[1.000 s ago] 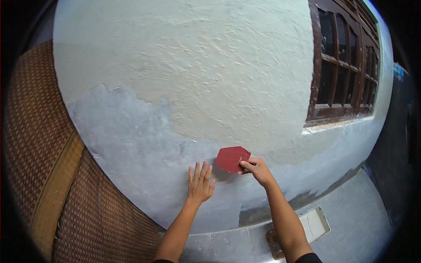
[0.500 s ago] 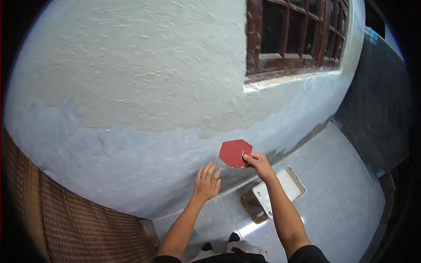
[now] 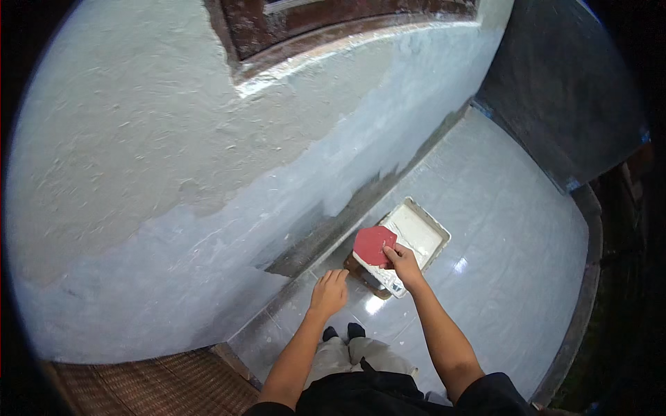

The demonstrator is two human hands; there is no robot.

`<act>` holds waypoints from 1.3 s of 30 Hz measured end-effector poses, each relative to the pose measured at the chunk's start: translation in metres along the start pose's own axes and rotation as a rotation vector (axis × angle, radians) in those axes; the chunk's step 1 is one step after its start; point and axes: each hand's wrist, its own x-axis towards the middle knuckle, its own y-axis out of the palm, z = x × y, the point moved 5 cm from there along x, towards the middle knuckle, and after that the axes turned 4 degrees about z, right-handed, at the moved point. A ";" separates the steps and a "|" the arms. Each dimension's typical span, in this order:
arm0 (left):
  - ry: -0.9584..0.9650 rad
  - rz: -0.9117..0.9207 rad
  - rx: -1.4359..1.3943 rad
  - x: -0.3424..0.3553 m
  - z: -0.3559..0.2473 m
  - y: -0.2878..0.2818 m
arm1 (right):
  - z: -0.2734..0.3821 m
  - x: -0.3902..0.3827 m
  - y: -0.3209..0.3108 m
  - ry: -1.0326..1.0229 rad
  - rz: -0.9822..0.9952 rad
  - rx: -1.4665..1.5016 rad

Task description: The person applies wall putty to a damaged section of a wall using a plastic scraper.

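My right hand [image 3: 406, 263] grips a red hexagonal flat scraper [image 3: 369, 244], held over a white rectangular tray [image 3: 423, 229] of white paint or filler. The tray rests on a brownish object [image 3: 374, 291] on the floor, whose shape is partly hidden. My left hand [image 3: 329, 295] is open, fingers loosely bent and holding nothing, left of the scraper and near the lower wall. The wall [image 3: 139, 152] has rough cream texture above and a smoother pale blue-grey band below.
A brown wooden window frame [image 3: 291, 41] is set in the wall. A dark panel [image 3: 562, 90] stands at the right. Grey tiled flooring [image 3: 513, 263] runs along the wall, with my socked feet [image 3: 355, 331] on it. Woven matting [image 3: 152, 388] is at lower left.
My view has turned rightward and down toward the floor. My right hand has brought the scraper from in front of the wall to over the tray. My left hand has left the wall.
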 end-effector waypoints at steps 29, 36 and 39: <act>-0.259 0.123 -0.006 0.099 0.007 0.202 | -0.123 0.143 -0.206 -0.054 -0.462 -0.809; -0.320 0.093 0.013 0.106 0.015 0.225 | -0.118 0.193 -0.214 -0.209 -0.348 -0.931; -0.346 0.074 0.024 0.102 0.023 0.226 | -0.112 0.208 -0.210 -0.197 -0.323 -0.975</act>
